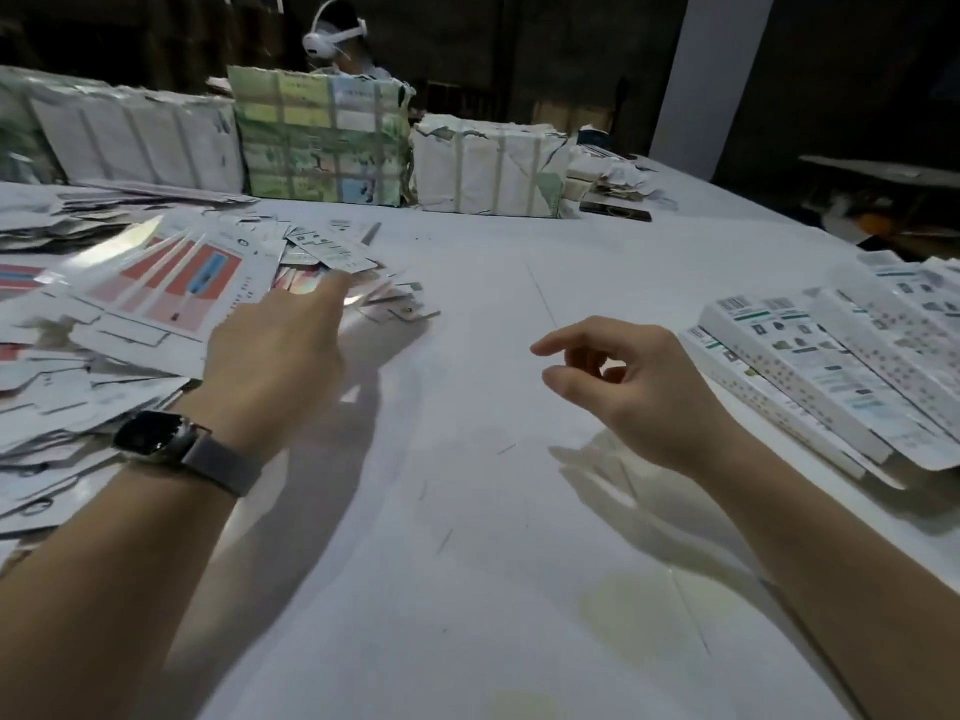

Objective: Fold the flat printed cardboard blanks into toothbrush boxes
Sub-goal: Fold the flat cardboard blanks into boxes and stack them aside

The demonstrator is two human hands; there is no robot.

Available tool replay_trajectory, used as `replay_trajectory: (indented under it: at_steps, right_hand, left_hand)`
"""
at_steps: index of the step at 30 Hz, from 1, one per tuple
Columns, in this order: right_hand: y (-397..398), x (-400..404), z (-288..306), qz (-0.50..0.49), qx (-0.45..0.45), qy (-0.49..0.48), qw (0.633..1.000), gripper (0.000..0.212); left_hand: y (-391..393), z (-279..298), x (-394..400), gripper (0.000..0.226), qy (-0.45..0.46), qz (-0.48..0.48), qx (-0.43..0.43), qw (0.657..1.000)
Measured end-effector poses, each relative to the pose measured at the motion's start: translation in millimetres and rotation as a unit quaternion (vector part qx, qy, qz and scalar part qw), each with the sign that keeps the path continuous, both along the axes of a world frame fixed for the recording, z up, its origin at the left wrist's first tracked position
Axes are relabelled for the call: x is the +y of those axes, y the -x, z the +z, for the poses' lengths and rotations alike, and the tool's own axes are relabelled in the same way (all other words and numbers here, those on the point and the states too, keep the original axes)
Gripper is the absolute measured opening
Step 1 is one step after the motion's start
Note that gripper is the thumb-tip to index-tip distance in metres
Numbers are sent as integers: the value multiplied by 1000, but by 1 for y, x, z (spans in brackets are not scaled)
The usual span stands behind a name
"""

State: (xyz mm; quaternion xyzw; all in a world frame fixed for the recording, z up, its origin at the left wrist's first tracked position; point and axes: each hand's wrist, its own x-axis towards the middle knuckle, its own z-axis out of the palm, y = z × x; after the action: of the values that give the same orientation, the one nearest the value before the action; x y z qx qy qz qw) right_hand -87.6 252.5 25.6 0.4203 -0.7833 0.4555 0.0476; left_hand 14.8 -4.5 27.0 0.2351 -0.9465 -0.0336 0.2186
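White cardboard is everywhere on this big white table (467, 511). At the left of the frame lies a messy heap of flat blanks (104, 324), too many to count, some with red and pink print. These still need folding.

At the right edge of the frame sit the finished boxes (831, 366), long and white, lying side by side in a slanted pile. I can count about five or six, but more may be off the edge. So some of the job looks done, and a lot more is left, going by the size of the heap.

The left hand (275, 350) reaches out to the heap, its fingers straight and touching the edge of the blanks. It is not yet pinching one, as far as I can see. It wears one dark watch (156, 436).

The right hand (623, 381) floats over the bare middle of the table, fingers loosely curled, holding nothing.

At the top of the frame stand three wrapped bundles (322, 142) in a row. Behind them sits one other person (343, 44) wearing a white headset.
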Motion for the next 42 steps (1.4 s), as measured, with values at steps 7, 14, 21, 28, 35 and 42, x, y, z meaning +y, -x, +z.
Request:
replay_trajectory:
  at_steps: [7, 14, 21, 28, 35, 42]
  right_hand:
    - [4, -4, 6, 19, -153, 152, 976, 37]
    - [11, 3, 3, -63, 3, 114, 991, 55]
    - [5, 2, 6, -54, 76, 102, 990, 37]
    - [1, -2, 8, -47, -9, 183, 982, 21]
    - [-6, -7, 2, 7, -104, 186, 977, 12]
    - [-3, -3, 11, 5, -172, 198, 965, 16]
  left_hand:
    - [-3, 11, 71, 63, -449, -250, 127, 849]
    - [-8, 4, 83, 68, -601, -395, 3, 695]
    - [-12, 1, 89, 65, -704, -426, -9, 568]
    - [3, 20, 105, 26, -645, -357, 110, 667]
    - [-14, 21, 121, 46, -711, -335, 37, 618]
    - [17, 9, 116, 113, -513, -386, 122, 757]
